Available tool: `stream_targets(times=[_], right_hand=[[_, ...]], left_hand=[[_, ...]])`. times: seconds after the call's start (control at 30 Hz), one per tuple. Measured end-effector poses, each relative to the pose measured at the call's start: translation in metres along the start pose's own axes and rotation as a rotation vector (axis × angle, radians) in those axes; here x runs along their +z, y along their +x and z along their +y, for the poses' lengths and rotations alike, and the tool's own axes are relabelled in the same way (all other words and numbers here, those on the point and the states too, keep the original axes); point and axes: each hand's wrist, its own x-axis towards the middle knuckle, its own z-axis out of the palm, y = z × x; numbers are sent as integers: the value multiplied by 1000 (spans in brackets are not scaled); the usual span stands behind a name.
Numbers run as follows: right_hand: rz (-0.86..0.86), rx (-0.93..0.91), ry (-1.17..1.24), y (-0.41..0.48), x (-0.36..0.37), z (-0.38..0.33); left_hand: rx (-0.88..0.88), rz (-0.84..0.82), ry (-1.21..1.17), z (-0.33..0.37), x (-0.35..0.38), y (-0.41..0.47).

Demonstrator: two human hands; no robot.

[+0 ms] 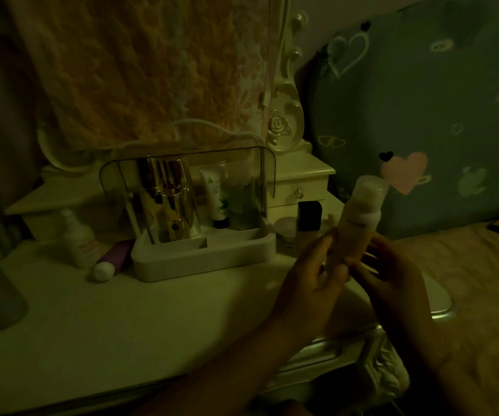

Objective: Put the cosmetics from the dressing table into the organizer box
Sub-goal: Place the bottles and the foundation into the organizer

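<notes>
Beneath both hands spreads the pale counter [122,310], dim in low light. Left of the hands stands the white organizer box [203,253] with its clear lid raised, holding gold bottles [173,199] and a white tube [216,199]. Further left, a small white bottle [77,238] stands and a purple tube [113,259] lies on the counter. Just behind the hands sit a round jar [285,232] and a black-capped bottle [309,216]. Together, left hand [308,283] and right hand [392,274] grip a pump bottle [359,214], upright and raised off the counter.
</notes>
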Motion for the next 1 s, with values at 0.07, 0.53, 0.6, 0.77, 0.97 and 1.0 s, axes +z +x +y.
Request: stream_targets(times=[0.07, 0.53, 0.6, 0.77, 0.97, 1.0], right_hand=[[-34, -19, 62, -9, 15, -11], [-246, -105, 126, 35, 162, -34], [-260, -94, 117, 52, 176, -33], [-247, -46, 111, 83, 199, -26], [-282, -4, -39, 99, 211, -10], [-298, 3, -62, 101, 212, -8]], left_hand=[[44, 29, 2, 4, -18, -17], [34, 379, 10, -25, -141, -11], [1, 400, 22, -26, -154, 7], [-93, 464, 65, -32, -170, 44], [-209, 444, 117, -44, -172, 59], [-223, 443, 118, -45, -172, 59]])
